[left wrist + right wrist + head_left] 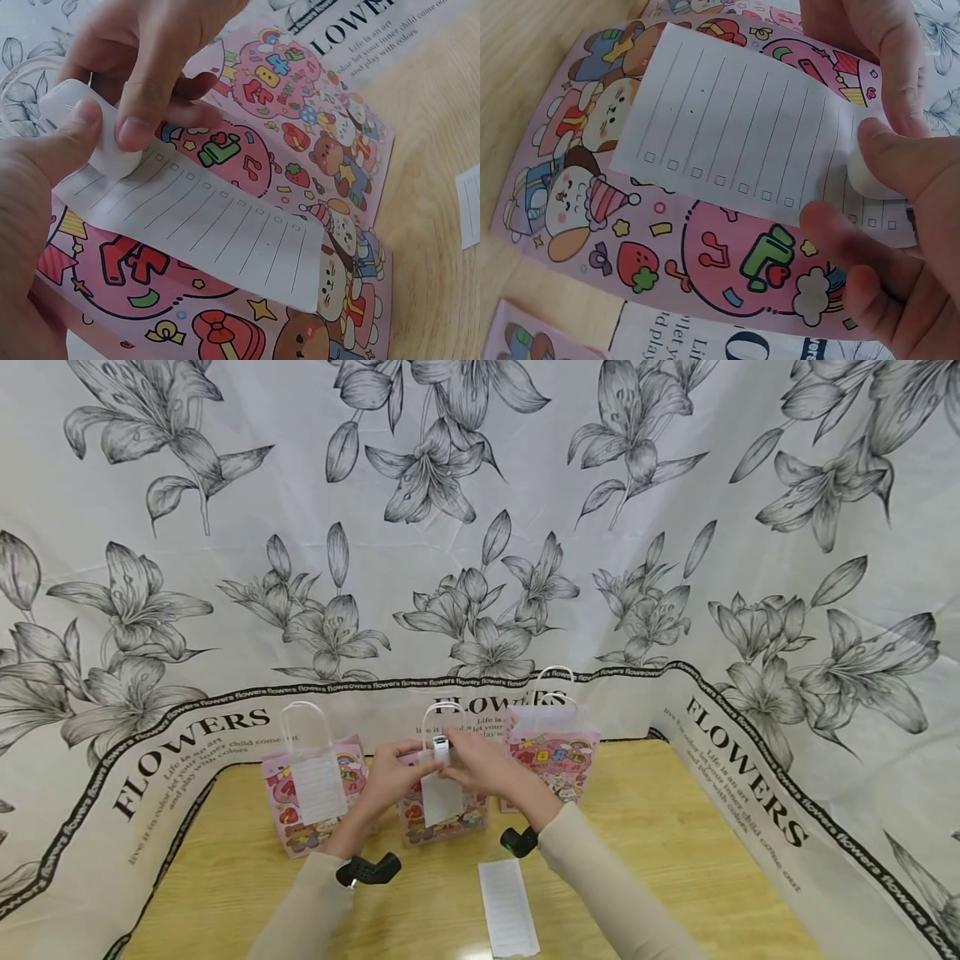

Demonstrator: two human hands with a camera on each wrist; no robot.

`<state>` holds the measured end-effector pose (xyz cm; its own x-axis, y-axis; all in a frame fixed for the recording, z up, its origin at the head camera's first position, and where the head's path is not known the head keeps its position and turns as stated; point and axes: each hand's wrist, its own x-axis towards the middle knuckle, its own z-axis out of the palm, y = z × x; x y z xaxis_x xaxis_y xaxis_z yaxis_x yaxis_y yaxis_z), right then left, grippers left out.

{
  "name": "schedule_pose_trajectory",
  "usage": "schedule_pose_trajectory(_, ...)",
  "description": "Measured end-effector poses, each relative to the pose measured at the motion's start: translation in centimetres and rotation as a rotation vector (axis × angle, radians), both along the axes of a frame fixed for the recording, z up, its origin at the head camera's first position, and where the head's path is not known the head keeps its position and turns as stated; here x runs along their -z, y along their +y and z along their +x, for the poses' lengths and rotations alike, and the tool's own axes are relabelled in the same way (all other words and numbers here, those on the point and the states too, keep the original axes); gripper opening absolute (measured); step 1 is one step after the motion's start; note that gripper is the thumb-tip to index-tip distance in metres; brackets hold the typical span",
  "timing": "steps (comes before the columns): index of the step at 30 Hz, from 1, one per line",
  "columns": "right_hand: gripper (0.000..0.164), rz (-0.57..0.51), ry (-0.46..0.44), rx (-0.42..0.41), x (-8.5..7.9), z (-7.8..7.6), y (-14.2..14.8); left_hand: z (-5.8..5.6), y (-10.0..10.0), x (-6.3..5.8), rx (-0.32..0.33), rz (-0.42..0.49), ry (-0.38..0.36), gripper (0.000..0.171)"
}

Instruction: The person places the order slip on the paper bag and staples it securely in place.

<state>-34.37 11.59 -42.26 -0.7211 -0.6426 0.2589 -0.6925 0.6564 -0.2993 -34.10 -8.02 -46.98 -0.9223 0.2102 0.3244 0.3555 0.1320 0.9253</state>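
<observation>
A small white mini stapler (pixel 441 748) sits at the top edge of the middle pink cartoon gift bag (pixel 415 832), over a lined checklist slip (pixel 225 225) lying against the bag's front. My left hand (pixel 388 783) pinches the stapler, its thumb on the white body (pixel 90 124). From the other side my right hand (pixel 483 767) grips it too, thumb pressing the stapler (pixel 874 176) and fingers around the bag's top edge. The stapler's front end is hidden by the slip and fingers.
On the left stands another pink bag (pixel 281 797) with a slip (pixel 318 789) on its front. A third pink bag (pixel 555 756) is behind my right hand. Another lined slip (pixel 508 906) lies on the wooden table (pixel 637 868) near the front. Flower-printed cloth surrounds the table.
</observation>
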Motion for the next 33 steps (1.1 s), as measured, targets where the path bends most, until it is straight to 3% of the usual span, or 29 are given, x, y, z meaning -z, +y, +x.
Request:
schedule_pose_trajectory(5,0.039,0.077,0.045,-0.033,-0.6,-0.1,0.0,0.0,0.0,-0.1,0.016,-0.016,0.049,0.032)
schedule_pose_trajectory(12,0.042,-0.056,0.062,-0.040,0.9,-0.1,-0.2,0.3,0.1,0.0,-0.025,-0.058,0.052,0.032)
schedule_pose_trajectory(19,0.049,-0.127,0.108,-0.020,2.2,-0.1,-0.5,-0.1,0.2,0.6,-0.060,-0.207,0.245,0.020)
schedule_pose_trajectory(33,0.039,-0.100,0.228,-0.019,2.7,-0.7,-1.2,-0.9,-0.5,1.1,0.006,-0.140,0.300,0.021)
